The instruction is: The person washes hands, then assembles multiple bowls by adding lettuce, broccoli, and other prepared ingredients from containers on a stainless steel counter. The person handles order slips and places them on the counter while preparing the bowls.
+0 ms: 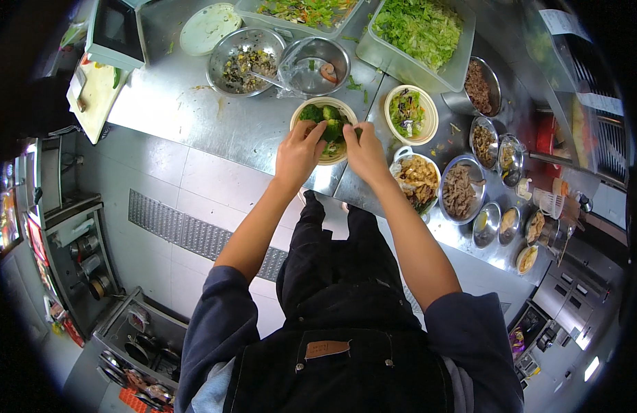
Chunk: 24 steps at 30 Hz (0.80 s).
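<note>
At the counter's front edge stands a round cream paper bowl (295,118) with green broccoli florets (330,112) over shredded salad. My left hand (299,153) reaches over its left rim, thumb and fingers closed on a floret among the others. Over the right rim is my right hand (366,153), its fingertips pinched around a small dark green piece that looks like broccoli. My fingers partly cover the front of the bowl. Just to the right sits a second cream bowl (434,118) of mixed salad. Nearer me is a white bowl (397,162) of cooked meat and greens.
Behind the bowl are a metal bowl of chopped mix (229,49) and a metal bowl with shrimp (332,53). A plastic tub of shredded lettuce (419,31) stands behind right. Several metal bowls, including sliced meat (460,191), line the right. A cutting board (98,103) lies far left.
</note>
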Tool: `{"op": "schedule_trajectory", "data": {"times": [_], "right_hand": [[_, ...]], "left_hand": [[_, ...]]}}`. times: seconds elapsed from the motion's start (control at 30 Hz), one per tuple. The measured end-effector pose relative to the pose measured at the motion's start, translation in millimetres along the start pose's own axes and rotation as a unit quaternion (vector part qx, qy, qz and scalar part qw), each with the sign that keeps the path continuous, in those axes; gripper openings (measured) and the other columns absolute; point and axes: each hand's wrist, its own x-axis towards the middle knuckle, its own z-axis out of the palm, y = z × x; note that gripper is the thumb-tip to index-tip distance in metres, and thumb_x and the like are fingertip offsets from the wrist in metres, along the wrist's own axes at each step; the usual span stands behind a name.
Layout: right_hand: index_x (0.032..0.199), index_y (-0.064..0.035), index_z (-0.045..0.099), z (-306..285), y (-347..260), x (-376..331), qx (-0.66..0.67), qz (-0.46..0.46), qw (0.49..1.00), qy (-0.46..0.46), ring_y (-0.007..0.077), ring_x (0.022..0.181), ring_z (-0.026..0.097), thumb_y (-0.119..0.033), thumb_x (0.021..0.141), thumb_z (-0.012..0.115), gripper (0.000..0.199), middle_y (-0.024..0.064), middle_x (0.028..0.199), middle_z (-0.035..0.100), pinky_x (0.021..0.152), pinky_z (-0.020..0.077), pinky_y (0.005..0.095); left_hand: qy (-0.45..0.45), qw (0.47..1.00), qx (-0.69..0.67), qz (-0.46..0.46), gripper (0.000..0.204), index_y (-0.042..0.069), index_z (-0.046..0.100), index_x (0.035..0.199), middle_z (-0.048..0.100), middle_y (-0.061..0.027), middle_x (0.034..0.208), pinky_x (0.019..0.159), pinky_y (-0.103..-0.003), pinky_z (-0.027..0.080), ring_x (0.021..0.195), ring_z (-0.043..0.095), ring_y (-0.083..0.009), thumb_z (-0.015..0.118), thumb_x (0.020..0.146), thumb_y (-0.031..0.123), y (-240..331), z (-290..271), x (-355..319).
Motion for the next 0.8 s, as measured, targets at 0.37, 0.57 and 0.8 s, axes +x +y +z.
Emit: {"op": "schedule_trajectory", "data": {"times": [0.37,0.57,0.8], "right_hand": [[0.101,-0.0025,0.06,13.9,31.4,-6.5,-0.136,-0.169,0.976,0.003,0.037,0.095,0.06,-0.014,0.078,0.071,0.028,0.0172,0.105,0.058,0.08,0.0491,0.0452],[0.107,-0.0047,0.059,-3.0,22.8,-3.6,-0.183,-0.152,0.967,-0.091,0.0346,0.096,0.06,-0.019,0.081,0.068,0.031,0.0132,0.106,0.052,0.08,0.0504,0.0452],[0.109,-0.0044,0.059,-205.4,-6.8,21.5,-0.087,-0.159,0.98,0.082,0.0326,0.08,0.062,-0.02,0.086,0.062,0.028,0.0185,0.092,0.06,0.07,0.0515,0.0416]], "left_hand": [[-0.093,0.992,0.065,0.063,0.039,0.012,0.058,0.113,0.055,-0.0119,0.105,0.068,-0.04,0.055,0.091,0.062,-0.0314,0.061,0.075,0.007,5.9,-4.0,5.0],[-0.09,0.986,0.083,0.117,0.035,0.009,0.063,0.105,0.055,-0.0086,0.105,0.074,-0.041,0.052,0.094,0.058,-0.0294,0.07,0.072,0.016,8.6,-11.6,9.5],[-0.034,0.993,0.101,0.055,0.03,0.008,0.059,0.096,0.057,-0.0103,0.103,0.079,-0.045,0.045,0.093,0.056,-0.0322,0.073,0.072,0.019,41.8,-8.2,14.7]]}}
